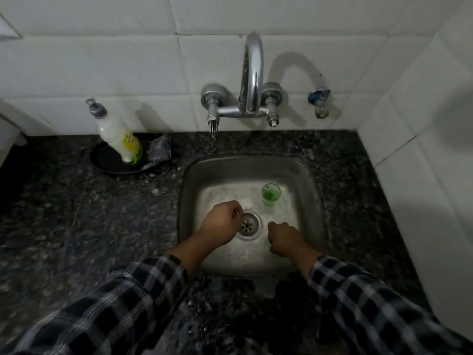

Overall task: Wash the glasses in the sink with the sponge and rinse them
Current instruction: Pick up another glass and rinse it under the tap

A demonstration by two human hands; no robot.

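Note:
A small green-tinted glass [270, 192] stands upright in the steel sink [311, 201], toward the back right. My left hand [221, 225] hovers just left of the drain [247, 224], fingers curled in and thumb against forefinger, with nothing plainly in them. A pale shape [247, 201] just beyond its fingertips is too dim to name. My right hand [285, 239] is low in the sink, right of the drain, closed around something; a sliver of green at its lower left edge looks like the sponge [270, 242]. No water runs from the tap [252, 73].
A dish-soap bottle [117, 134] leans in a black dish [107, 162] on the dark granite counter [102, 213], back left, with a grey scrub pad [160, 149] beside it. White tiled walls close in behind and on the right. A second small tap [320, 102] sticks out at the back right.

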